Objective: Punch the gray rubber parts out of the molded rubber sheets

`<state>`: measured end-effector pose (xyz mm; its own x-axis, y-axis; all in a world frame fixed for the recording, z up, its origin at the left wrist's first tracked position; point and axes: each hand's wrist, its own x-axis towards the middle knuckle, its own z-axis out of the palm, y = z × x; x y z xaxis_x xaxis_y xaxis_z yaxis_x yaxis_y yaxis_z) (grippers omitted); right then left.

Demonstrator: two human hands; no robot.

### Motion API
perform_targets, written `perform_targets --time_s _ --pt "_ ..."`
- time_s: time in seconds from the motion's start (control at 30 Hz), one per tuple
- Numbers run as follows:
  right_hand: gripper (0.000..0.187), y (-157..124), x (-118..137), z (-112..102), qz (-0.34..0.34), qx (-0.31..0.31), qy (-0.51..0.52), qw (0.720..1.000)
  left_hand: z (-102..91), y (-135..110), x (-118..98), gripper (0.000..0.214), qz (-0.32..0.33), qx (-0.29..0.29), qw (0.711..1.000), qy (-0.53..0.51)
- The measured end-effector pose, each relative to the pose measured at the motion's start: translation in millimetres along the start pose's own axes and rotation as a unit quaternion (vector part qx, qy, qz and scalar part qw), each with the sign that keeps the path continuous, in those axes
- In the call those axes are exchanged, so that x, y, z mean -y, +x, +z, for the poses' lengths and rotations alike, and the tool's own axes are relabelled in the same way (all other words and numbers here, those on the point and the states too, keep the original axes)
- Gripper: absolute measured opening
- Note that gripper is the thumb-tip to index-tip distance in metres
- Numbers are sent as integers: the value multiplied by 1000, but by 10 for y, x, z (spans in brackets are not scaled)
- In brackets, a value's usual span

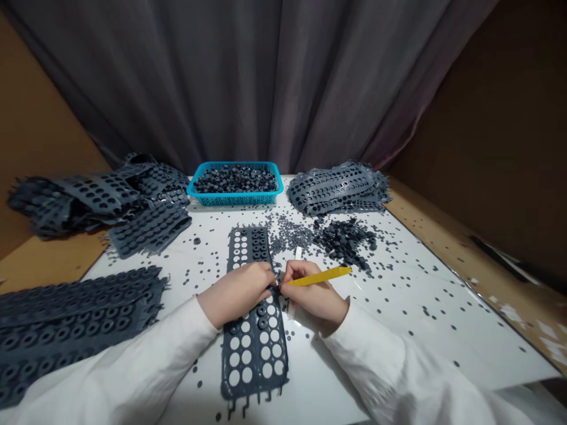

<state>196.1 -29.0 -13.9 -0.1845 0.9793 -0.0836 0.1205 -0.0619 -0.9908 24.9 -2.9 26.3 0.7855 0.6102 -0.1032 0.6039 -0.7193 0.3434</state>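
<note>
A dark grey perforated rubber sheet (254, 354) lies lengthwise before me on the white table. Some of its round holes show white, and rubber rings fill others. My left hand (241, 289) rests across its middle, fingers closed at its right edge; the exact spot they pinch is partly hidden. Beside that edge my right hand (316, 295) is closed round a slim yellow tool (322, 276), whose tip points left toward the left fingertips. The tool's working end is too small to make out. A narrow white strip (298, 253) sticks out beyond the right hand.
A blue basket (234, 199) full of small dark rubber parts stands at the back. Stacked perforated sheets lie at back left (101, 195), front left (80, 313) and back right (339, 186). Beyond my right hand is a heap of dark pieces (348, 239), with small discs scattered around.
</note>
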Motion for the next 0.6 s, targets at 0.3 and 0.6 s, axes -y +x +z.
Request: perform_targets --time_s 0.3,0.6 --pt "11 33 2 -7 31 17 12 999 -13 15 -31 12 1 -2 1000 8" --pt "12 15 -13 -25 18 9 33 999 8 12 -10 12 4 -1 1000 16"
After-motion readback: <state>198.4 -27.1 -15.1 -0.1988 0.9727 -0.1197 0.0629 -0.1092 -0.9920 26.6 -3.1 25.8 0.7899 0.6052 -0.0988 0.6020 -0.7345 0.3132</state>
